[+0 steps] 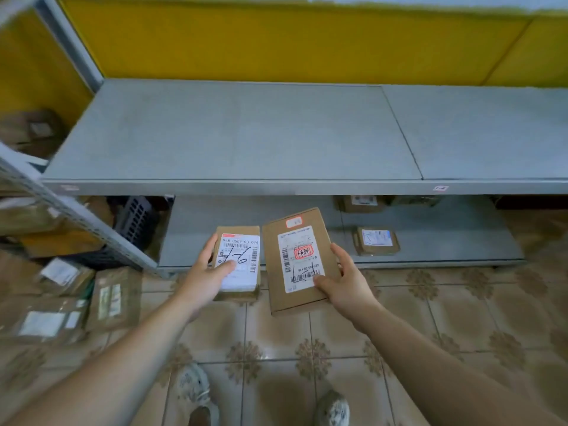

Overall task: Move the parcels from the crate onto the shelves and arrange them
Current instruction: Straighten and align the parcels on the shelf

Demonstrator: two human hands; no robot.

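My left hand (206, 279) grips a small brown parcel (242, 241) with a white label marked in black pen, thumb on top. My right hand (345, 282) grips a larger flat brown parcel (273, 272) with a white label and a red stamp. Both parcels are held side by side in the air, below the front edge of the bare grey upper shelf (246, 133). The dark crate (136, 221) stands at the left under that shelf, partly hidden.
The lower grey shelf (430, 238) carries a small parcel (377, 241) and two more parcels (359, 203) further back. Several brown parcels (113, 298) lie on the tiled floor at the left. A slanted metal shelf post (80, 216) crosses the left side. My shoes show below.
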